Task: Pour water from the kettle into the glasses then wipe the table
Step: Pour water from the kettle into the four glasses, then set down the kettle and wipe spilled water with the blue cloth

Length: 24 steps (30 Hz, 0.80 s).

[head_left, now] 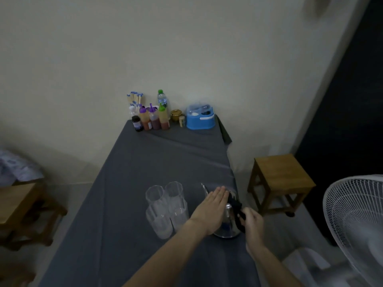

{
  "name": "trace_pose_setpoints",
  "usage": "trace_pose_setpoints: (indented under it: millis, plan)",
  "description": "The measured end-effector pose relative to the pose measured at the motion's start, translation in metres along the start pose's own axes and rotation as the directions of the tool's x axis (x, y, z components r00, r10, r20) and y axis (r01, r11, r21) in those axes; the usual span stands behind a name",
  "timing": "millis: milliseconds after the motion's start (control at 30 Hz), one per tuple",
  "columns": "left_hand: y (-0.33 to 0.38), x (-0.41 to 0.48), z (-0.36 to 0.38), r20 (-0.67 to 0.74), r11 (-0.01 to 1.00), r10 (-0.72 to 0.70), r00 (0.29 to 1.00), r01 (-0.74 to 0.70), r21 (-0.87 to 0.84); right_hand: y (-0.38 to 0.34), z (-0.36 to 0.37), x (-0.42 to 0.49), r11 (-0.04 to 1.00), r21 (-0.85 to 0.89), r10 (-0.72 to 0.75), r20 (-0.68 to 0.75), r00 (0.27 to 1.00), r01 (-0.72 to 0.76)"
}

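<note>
A steel kettle (228,226) with a black handle stands upright near the right edge of the table (128,204), which is covered by a grey cloth. My right hand (251,221) is closed around the black handle. My left hand (213,206) lies flat on the kettle's lid, fingers together and stretched out. Just left of the kettle stand two tall clear glasses (158,212) (177,201), side by side and close to each other. The kettle's thin spout (204,187) points away from me. I see no wiping cloth.
At the table's far end against the wall stand sauce bottles (152,119), a water bottle (162,99), a small pot and a blue container (200,119). A wooden stool (279,181) and a white fan (356,220) are on the right. Another wooden stool (24,212) is on the left.
</note>
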State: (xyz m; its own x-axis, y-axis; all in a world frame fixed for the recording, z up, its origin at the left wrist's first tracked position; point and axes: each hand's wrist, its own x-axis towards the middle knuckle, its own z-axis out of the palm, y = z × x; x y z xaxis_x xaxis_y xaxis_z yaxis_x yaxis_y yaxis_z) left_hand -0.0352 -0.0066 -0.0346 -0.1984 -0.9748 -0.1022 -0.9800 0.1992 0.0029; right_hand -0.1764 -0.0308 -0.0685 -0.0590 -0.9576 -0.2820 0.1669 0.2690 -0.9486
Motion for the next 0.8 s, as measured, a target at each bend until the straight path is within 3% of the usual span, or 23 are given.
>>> trace_pose_setpoints:
  millis: [233, 367, 533, 633, 700, 767, 800]
  plan:
    - [0.005, -0.009, 0.014, -0.044, 0.999, -0.03, 0.999, 0.029, -0.018, 0.033, -0.004, 0.006, 0.999, 0.005, 0.04, 0.011, 0.999, -0.04]
    - [0.014, -0.012, 0.031, -0.141, 0.999, -0.034, 0.989, 0.037, 0.018, 0.039, -0.01, 0.0, 0.999, 0.0, 0.039, 0.023, 0.999, -0.039]
    - [0.025, -0.014, 0.043, -0.132, 0.993, -0.085, 0.988, 0.096, 0.074, 0.039, -0.026, 0.01, 0.959, -0.271, -0.042, 0.174, 0.984, 0.089]
    - [0.031, -0.02, 0.04, -0.163, 0.99, -0.143, 0.976, 0.139, -0.037, 0.039, -0.038, 0.007, 0.775, -0.554, -0.232, 0.201, 0.952, 0.306]
    - [0.043, -0.037, 0.046, -0.179, 0.974, -0.183, 0.967, 0.154, -0.168, 0.049, -0.053, -0.013, 0.622, -0.691, -0.366, 0.16, 0.917, 0.369]
    - [0.059, -0.066, 0.063, -0.205, 0.929, -0.257, 0.944, 0.182, -0.322, 0.074, -0.073, -0.04, 0.381, -0.756, -0.473, 0.335, 0.815, 0.532]
    - [0.065, -0.084, 0.076, -0.188, 0.897, -0.294, 0.937, 0.203, -0.392, 0.089, -0.082, -0.056, 0.279, -0.733, -0.45, 0.471, 0.759, 0.62]
